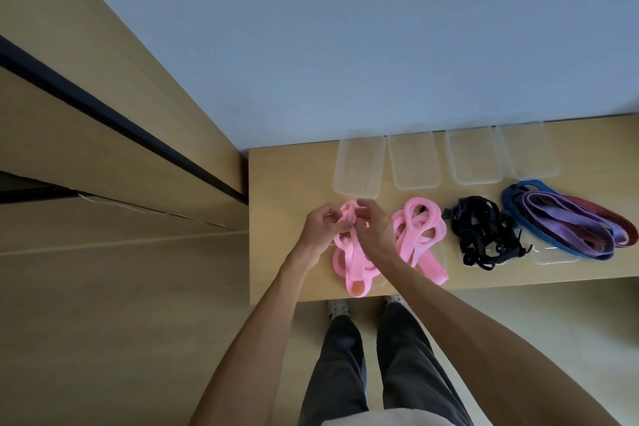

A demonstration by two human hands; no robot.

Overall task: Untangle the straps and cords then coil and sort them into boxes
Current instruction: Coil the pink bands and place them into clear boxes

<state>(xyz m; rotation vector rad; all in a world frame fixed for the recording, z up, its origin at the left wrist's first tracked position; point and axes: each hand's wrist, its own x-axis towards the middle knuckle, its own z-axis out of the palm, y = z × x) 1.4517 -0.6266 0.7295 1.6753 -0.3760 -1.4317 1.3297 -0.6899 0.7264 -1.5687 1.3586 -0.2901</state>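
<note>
A pink strap (349,264) lies in loose loops at the left end of the wooden table (276,218), its lower end hanging over the front edge. My left hand (323,230) and my right hand (375,232) both pinch the upper part of this strap, close together. A second pink strap bundle (420,235) sits just right of my right hand. Further right lie tangled black cords (484,233) and a bundle of purple, blue and dark red straps (570,221).
Several clear plastic lids or boxes (359,166) stand in a row along the table's back edge by the blue wall. More clear boxes (553,254) lie under the bundles. A tall wooden cabinet (121,149) fills the left. My legs stand at the table's front edge.
</note>
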